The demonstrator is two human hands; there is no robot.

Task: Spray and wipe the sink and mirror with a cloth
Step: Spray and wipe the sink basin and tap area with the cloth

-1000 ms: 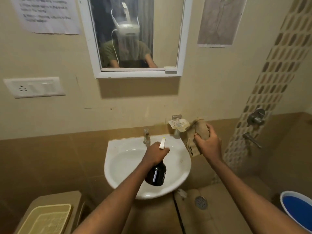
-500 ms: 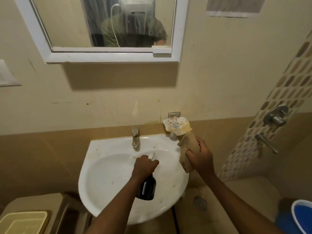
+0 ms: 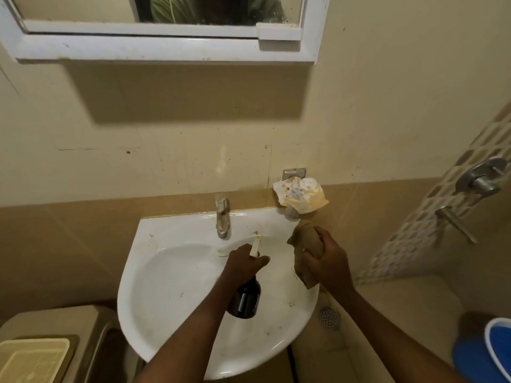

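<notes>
A white wall sink (image 3: 171, 297) with brown specks fills the lower middle; its metal tap (image 3: 222, 221) stands at the back rim. My left hand (image 3: 243, 263) grips a dark spray bottle (image 3: 246, 299) over the basin, its pale nozzle pointing toward the back of the sink. My right hand (image 3: 327, 265) is closed on a bunched tan cloth (image 3: 304, 241) above the sink's right rim. Only the lower edge of the white-framed mirror (image 3: 166, 48) shows at the top.
A stained crumpled cloth (image 3: 300, 196) hangs from a wall bracket just behind my right hand. Shower fittings (image 3: 479, 181) stick out at the right. A floor drain (image 3: 329, 317) and a blue bucket (image 3: 495, 352) are lower right; a beige lidded bin (image 3: 33, 357) is lower left.
The view has tilted down and closer to the sink, so the mirror slid up out of frame. Both hands dropped toward the basin; the cloth hand came off the wall cloth.
</notes>
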